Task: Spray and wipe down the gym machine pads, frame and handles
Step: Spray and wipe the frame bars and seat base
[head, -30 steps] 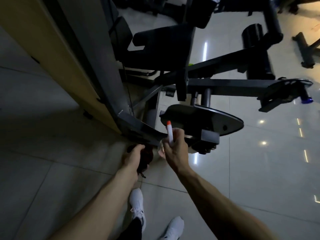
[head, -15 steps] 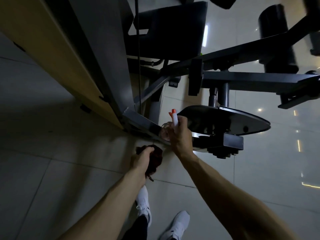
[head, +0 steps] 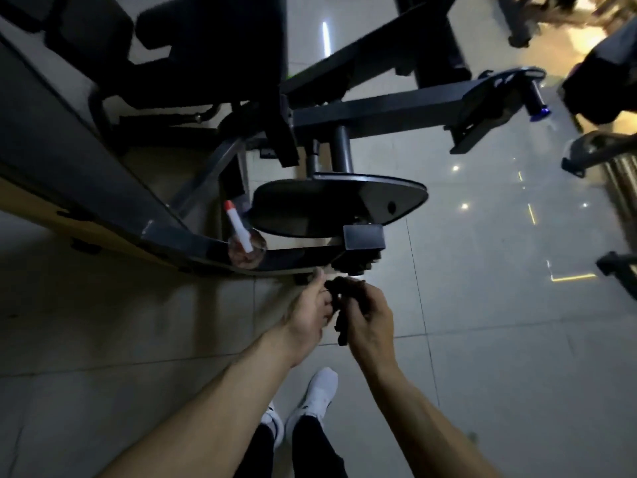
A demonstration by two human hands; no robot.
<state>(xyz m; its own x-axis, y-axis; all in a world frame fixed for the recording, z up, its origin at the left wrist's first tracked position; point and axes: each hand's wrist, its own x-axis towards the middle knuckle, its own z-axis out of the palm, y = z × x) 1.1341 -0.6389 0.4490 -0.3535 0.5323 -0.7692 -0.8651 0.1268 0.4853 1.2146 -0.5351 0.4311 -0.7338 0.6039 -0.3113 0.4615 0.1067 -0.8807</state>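
A clear spray bottle (head: 245, 251) with a white nozzle and orange tip stands on the low dark frame bar (head: 179, 236) of the gym machine, with no hand on it. Just in front of the bar, both hands meet on a dark cloth (head: 344, 305). My left hand (head: 306, 313) pinches its left side and my right hand (head: 370, 320) grips its right side, part of the cloth hanging between them. Behind the bottle sits the machine's black oval footplate (head: 337, 205), with a black seat pad (head: 213, 39) higher up.
A tall grey upright (head: 58, 132) and a yellow panel run along the left. A horizontal arm ends in a blue-capped handle (head: 537, 98) at the upper right. Other machines stand at the right edge (head: 613, 150). Pale tiled floor (head: 499, 305) lies around my white shoes (head: 317, 395).
My right hand has set the spray bottle down on the frame bar and let go. It has come back to join my left hand on the cloth, lower and to the right.
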